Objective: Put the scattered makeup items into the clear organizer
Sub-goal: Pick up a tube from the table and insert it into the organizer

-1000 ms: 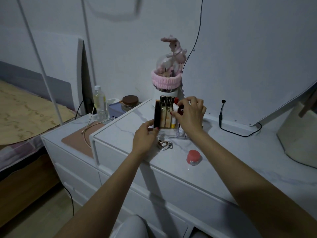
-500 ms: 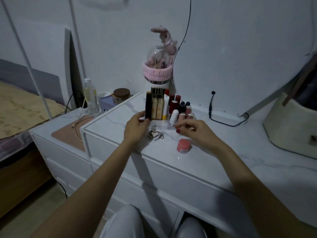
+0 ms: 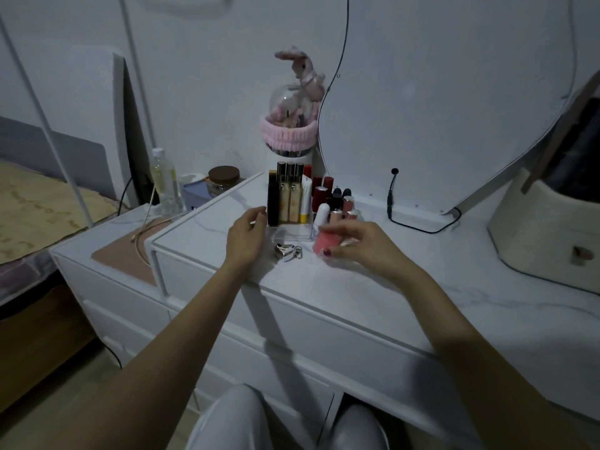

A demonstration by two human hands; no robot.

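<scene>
Seated person at a white dresser top (image 3: 373, 300). Nearest, the right hand (image 3: 360, 243) pinches a small pink pot (image 3: 325, 241) between thumb and fingers, just in front of the clear organizer (image 3: 293, 230). Left of it a silver clip (image 3: 287, 251) lies loose on the top. The left hand (image 3: 246, 237), fingers loosely curled and gripping nothing, rests at the organizer's left wall. Best practice: steady the organizer, carry the pot level, and lower it into the empty front compartment, clear of the upright tubes (image 3: 289, 196) behind.

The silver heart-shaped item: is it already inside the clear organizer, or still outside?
Outside. The silver heart-shaped item lies on the tabletop in front of the clear organizer, between the two hands.
</scene>
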